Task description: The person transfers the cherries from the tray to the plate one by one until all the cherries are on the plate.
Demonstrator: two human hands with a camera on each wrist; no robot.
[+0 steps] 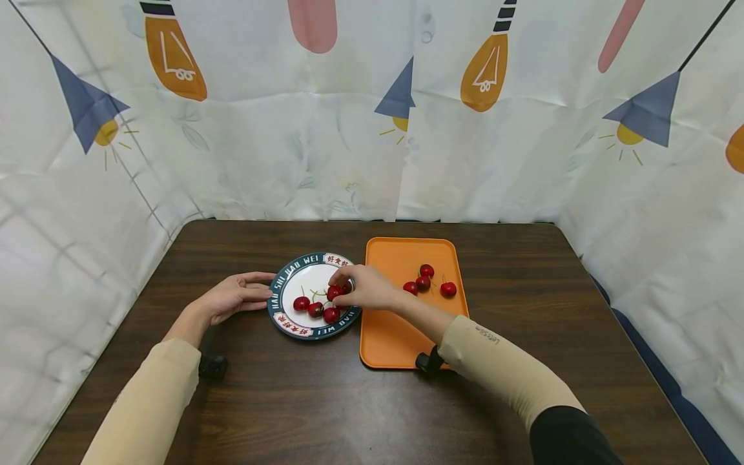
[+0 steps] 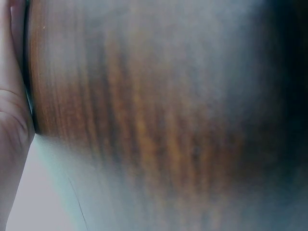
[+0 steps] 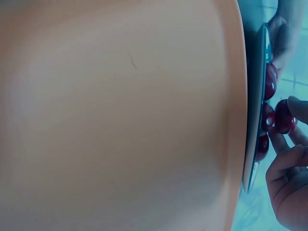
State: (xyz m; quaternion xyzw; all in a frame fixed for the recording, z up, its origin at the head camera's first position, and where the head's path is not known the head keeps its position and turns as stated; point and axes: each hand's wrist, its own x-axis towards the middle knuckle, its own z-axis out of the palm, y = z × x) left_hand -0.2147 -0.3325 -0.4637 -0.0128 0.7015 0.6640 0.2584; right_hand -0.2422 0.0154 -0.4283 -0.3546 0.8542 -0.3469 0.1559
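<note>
Over the right side of a round plate (image 1: 285,274) with a dark green lettered rim, my right hand (image 1: 369,289) pinches a red cherry (image 3: 285,117) between thumb and fingers. Just below it in the right wrist view, other cherries (image 3: 271,82) lie on the plate. In the head view several cherries (image 1: 301,303) with thin stems sit on its white middle. My left hand (image 1: 239,296) is at the plate's left edge, its fingers extended and the tips right at the rim. Only the edge of the left hand (image 2: 12,125) shows in the left wrist view.
An orange rectangular tray (image 1: 395,339) stands right of the plate, under my right forearm. Several cherries (image 1: 448,289) lie in its upper part. Both things are on a dark wooden table (image 1: 279,400), with a patterned curtain (image 1: 349,161) behind.
</note>
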